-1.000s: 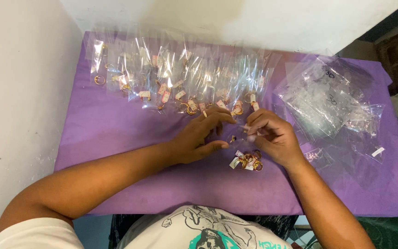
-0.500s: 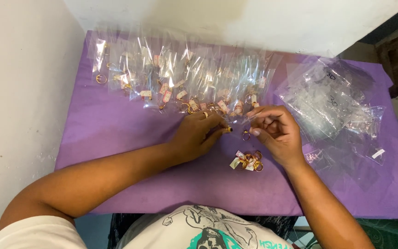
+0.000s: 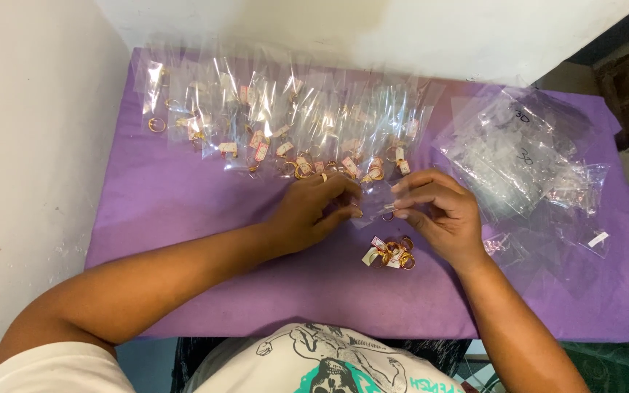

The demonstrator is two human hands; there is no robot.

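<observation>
Mid-bagging, near the front edge of the purple-clothed bench, the left hand steadies a small clear plastic bag while the right hand pinches a tagged gold ring at its mouth; sliding it in seems next.

Worktop cover: purple cloth, matt, slightly creased. Packed sleeves and loose bag heap: thin clear plastic, glossy, crinkled, catching glare. Rings: gold-coloured metal, shiny, with small paper tags. Wall: pale paint, matt, faintly rough.
</observation>
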